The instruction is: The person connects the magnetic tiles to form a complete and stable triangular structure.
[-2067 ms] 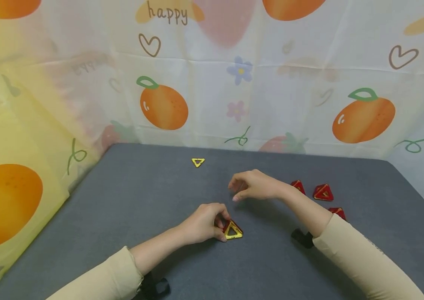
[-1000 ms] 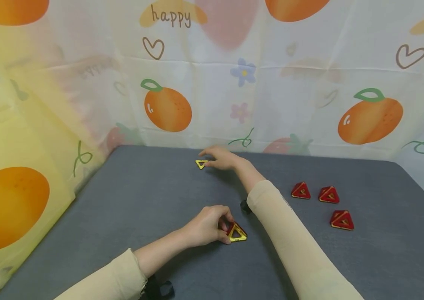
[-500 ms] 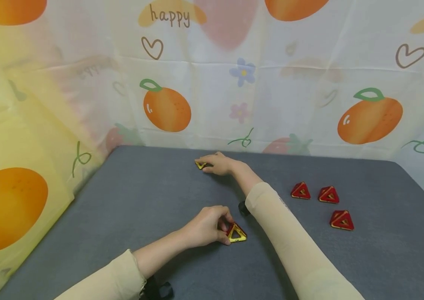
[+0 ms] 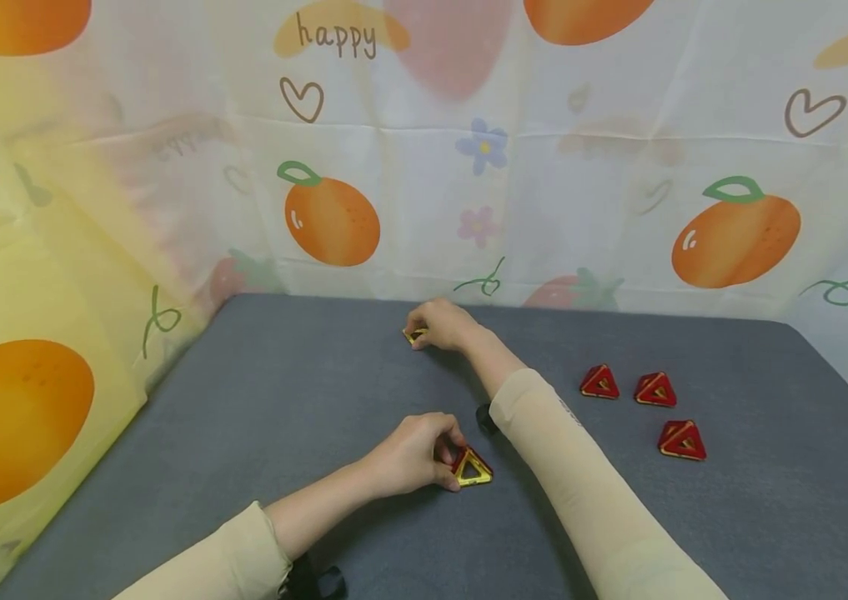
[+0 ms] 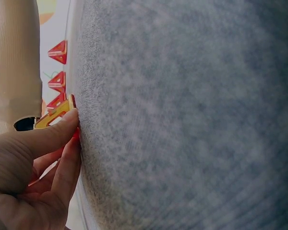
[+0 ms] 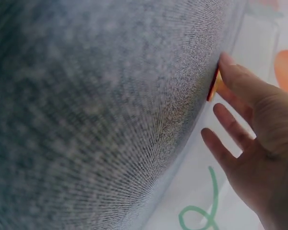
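Note:
Near the middle of the table, my left hand (image 4: 412, 454) pinches a partly built pyramid of triangular magnetic tiles (image 4: 473, 468), with a yellow face and red sides. In the left wrist view the thumb lies against its yellow tile (image 5: 57, 114), while fingers partly hide the red side. Farther back, my right hand (image 4: 444, 323) pinches a single yellow triangular magnetic tile (image 4: 413, 336), mostly covered by the fingers. The right wrist view shows this tile (image 6: 213, 85) edge-on at the table surface, under the thumb; two other fingers are spread apart from it.
Three red pyramids of magnetic tiles stand to the right: one on the left (image 4: 599, 382), one beside it (image 4: 655, 390) and one closer (image 4: 682, 440). Behind the grey table (image 4: 303, 358) hangs a printed cloth (image 4: 408, 200); a yellow one borders the left.
My right hand has reached from mid-table to the back and taken hold of the yellow tile, shifting it slightly right. My left hand stays on the partly built pyramid.

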A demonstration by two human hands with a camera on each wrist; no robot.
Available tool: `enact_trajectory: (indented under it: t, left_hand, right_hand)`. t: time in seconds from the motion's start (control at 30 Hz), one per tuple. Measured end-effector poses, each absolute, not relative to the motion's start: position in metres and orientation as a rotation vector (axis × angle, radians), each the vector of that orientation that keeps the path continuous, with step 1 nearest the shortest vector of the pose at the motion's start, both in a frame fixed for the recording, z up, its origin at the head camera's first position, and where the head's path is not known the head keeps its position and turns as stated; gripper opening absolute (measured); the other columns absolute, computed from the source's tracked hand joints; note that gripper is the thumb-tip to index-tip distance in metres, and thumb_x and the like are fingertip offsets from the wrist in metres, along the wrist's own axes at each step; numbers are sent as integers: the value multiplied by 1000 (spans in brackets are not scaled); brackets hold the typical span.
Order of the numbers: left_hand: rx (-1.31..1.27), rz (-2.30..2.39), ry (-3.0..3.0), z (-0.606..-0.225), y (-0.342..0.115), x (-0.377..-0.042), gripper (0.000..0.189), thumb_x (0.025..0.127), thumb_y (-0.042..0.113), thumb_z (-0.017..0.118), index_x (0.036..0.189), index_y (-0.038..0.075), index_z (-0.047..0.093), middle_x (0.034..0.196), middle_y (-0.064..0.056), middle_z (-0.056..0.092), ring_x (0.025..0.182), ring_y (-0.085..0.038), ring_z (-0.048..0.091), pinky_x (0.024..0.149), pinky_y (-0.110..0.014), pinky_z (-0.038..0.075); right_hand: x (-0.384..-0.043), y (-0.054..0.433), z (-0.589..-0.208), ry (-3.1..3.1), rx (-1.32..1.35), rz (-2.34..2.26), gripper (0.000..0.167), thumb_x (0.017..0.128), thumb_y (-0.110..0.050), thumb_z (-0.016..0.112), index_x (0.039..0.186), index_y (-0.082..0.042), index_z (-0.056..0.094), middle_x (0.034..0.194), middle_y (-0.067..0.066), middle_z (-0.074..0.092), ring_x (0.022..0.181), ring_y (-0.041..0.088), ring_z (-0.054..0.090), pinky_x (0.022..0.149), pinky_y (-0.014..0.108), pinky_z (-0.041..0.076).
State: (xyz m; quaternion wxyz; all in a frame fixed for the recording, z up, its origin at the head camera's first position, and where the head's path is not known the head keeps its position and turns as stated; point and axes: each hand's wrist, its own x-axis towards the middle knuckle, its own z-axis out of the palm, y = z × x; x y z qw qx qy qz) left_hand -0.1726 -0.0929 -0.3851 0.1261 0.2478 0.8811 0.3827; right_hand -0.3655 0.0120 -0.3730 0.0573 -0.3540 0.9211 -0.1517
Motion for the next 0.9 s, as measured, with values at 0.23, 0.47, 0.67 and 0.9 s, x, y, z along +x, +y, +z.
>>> enact_trajectory:
  t: [0.23, 0.47, 0.67, 0.9]
  left_hand:
    - [725, 1126, 2559, -386, -91, -173, 38, 68, 4, 88, 98, 7, 65, 90, -5, 67, 69, -1, 59, 62, -17, 50]
    - [726, 1117, 2558, -385, -90, -173, 38, 68, 5, 88, 99, 8, 65, 92, -4, 67, 71, -1, 59, 63, -17, 50]
    - [704, 1106, 2541, -384, -90, -174, 38, 69, 5, 88, 99, 8, 65, 94, -4, 68, 71, -1, 60, 62, -17, 50]
    - [702, 1105, 2543, -385, -93, -173, 39, 69, 5, 88, 99, 8, 65, 96, -5, 68, 72, -2, 60, 62, -17, 50]
  right_hand:
    - [-368, 13, -374, 2822, -1005, -538, 44, 79, -24, 83, 117, -12, 64, 117, 10, 68, 108, 26, 64, 93, 39, 52]
    - [-367, 21, -369, 2822, -982, -616, 42, 82, -15, 81, 121, -12, 66, 118, 10, 68, 105, 27, 66, 87, 39, 54]
    - [-360, 35, -360, 2647, -926, -833, 32, 98, -8, 59, 130, -12, 64, 102, 14, 72, 84, 25, 71, 73, 31, 58]
    - [-349, 48, -335, 2469, -881, -1171, 32, 99, -7, 57, 130, -11, 62, 108, 22, 72, 94, 40, 71, 83, 47, 59]
